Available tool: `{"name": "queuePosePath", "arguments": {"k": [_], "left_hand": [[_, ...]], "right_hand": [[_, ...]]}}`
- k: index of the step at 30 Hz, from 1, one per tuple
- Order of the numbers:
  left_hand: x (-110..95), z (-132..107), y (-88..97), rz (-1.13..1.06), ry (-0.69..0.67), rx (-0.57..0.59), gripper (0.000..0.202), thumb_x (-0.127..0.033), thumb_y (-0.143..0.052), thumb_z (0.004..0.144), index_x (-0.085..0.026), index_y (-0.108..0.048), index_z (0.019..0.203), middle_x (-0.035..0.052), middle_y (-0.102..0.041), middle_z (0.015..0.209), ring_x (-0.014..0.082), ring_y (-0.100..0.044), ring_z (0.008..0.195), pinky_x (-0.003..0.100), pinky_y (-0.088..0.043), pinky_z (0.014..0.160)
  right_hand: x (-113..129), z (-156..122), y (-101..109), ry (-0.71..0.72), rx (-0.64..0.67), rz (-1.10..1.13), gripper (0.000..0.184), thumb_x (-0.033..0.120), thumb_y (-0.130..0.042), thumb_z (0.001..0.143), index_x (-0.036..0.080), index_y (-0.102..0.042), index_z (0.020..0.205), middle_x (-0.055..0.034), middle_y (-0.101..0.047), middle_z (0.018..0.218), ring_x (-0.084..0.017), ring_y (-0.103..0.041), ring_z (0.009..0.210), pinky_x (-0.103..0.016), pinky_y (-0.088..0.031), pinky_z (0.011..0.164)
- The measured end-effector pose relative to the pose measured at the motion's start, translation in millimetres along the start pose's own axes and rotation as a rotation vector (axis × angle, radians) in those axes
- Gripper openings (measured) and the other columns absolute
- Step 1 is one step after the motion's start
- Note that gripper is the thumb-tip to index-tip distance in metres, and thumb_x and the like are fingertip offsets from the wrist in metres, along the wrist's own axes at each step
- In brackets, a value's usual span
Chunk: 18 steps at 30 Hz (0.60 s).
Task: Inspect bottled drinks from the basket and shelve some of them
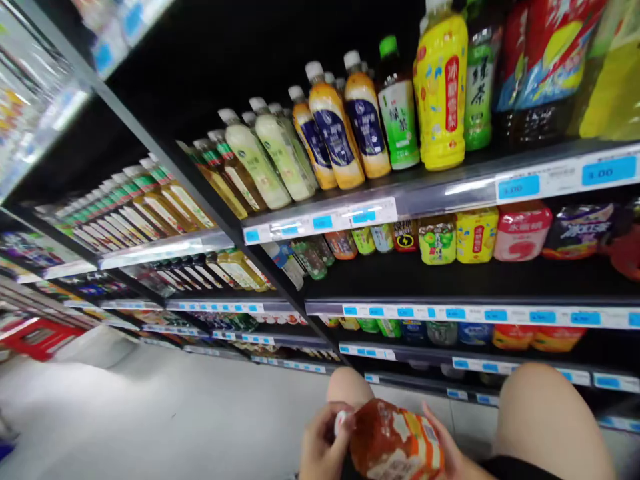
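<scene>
Low in front of me, between my knees, a large drink bottle with amber-brown liquid and an orange and white label lies tilted in my hands. My left hand is closed, fingers and thumb around the bottle's white cap. At the label end, my right hand supports the bottle from its base side; part of its fingers is hidden behind the bottle. Whether the cap is loose or tight cannot be made out.
Dark shelves with blue price tags rise ahead. On the upper shelf are a yellow bottle, a green tea bottle and several orange ones. More bottles line the left shelves. Pale floor stretches left towards a red object.
</scene>
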State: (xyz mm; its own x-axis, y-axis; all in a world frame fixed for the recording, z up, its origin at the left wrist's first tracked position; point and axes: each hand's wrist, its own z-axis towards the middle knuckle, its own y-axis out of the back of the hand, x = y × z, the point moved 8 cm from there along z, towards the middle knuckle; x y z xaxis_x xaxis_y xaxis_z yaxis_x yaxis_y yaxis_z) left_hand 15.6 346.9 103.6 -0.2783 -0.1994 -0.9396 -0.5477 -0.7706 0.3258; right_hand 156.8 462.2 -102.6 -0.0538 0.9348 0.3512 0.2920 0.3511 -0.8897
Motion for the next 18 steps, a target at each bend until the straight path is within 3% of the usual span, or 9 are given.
{"name": "queuePosePath", "arguments": {"k": [3, 5, 8, 13, 16, 18], "left_hand": [[22.3, 4.9, -48.4, 0.041, 0.041, 0.165, 0.049, -0.067, -0.068, 0.082, -0.019, -0.073, 0.075, 0.007, -0.069, 0.071, 0.0222, -0.06, 0.07, 0.029, -0.046, 0.065], [39.4, 15.1, -55.9, 0.016, 0.064, 0.112, 0.047, -0.065, -0.07, 0.079, -0.018, -0.073, 0.074, 0.008, -0.07, 0.073, 0.0237, -0.062, 0.074, 0.031, -0.047, 0.069], [70.4, 34.9, -52.9, -0.103, 0.159, 0.02, 0.054, -0.07, -0.073, 0.072, -0.016, -0.074, 0.076, 0.009, -0.072, 0.077, 0.0234, -0.063, 0.075, 0.03, -0.047, 0.068], [105.0, 58.4, -58.6, -0.263, 0.231, 0.034, 0.059, -0.072, -0.08, 0.068, -0.015, -0.077, 0.081, 0.0047, -0.068, 0.075, 0.0153, -0.056, 0.068, 0.022, -0.04, 0.06], [120.9, 60.2, -79.2, -0.465, 0.259, -0.016, 0.059, -0.07, -0.08, 0.071, -0.015, -0.077, 0.093, 0.0036, -0.07, 0.082, 0.0142, -0.057, 0.069, 0.022, -0.041, 0.061], [138.7, 53.7, -107.4, -0.712, 0.35, -0.054, 0.063, -0.072, -0.076, 0.073, -0.016, -0.074, 0.102, 0.0058, -0.073, 0.094, 0.0199, -0.065, 0.081, 0.026, -0.05, 0.07]], "right_hand": [[-15.9, -15.4, 13.8, -0.022, -0.019, 0.175, 0.061, 0.075, -0.062, 0.084, 0.021, -0.08, 0.107, -0.0119, -0.077, 0.117, -0.036, -0.068, 0.122, -0.052, -0.054, 0.104], [-10.0, -18.3, 24.7, 0.035, -0.084, 0.26, 0.057, 0.066, -0.07, 0.084, 0.016, -0.079, 0.109, -0.0132, -0.078, 0.113, -0.033, -0.071, 0.115, -0.047, -0.053, 0.107], [4.9, -17.7, 37.4, 0.092, -0.181, 0.289, 0.056, 0.055, -0.084, 0.074, 0.014, -0.077, 0.111, -0.013, -0.079, 0.109, -0.031, -0.075, 0.102, -0.045, -0.054, 0.104], [13.3, -24.2, 47.2, 0.111, -0.328, 0.25, 0.04, 0.05, -0.072, 0.082, 0.019, -0.075, 0.108, -0.0083, -0.08, 0.101, -0.03, -0.076, 0.088, -0.051, -0.059, 0.091], [15.8, -30.2, 44.1, 0.174, -0.321, 0.255, 0.039, 0.045, -0.069, 0.084, 0.018, -0.074, 0.11, -0.0089, -0.08, 0.105, -0.028, -0.075, 0.096, -0.047, -0.057, 0.097], [20.0, -33.5, 43.5, 0.229, -0.335, 0.276, 0.039, 0.043, -0.067, 0.084, 0.018, -0.074, 0.113, -0.0093, -0.079, 0.109, -0.028, -0.075, 0.1, -0.046, -0.057, 0.098]]}}
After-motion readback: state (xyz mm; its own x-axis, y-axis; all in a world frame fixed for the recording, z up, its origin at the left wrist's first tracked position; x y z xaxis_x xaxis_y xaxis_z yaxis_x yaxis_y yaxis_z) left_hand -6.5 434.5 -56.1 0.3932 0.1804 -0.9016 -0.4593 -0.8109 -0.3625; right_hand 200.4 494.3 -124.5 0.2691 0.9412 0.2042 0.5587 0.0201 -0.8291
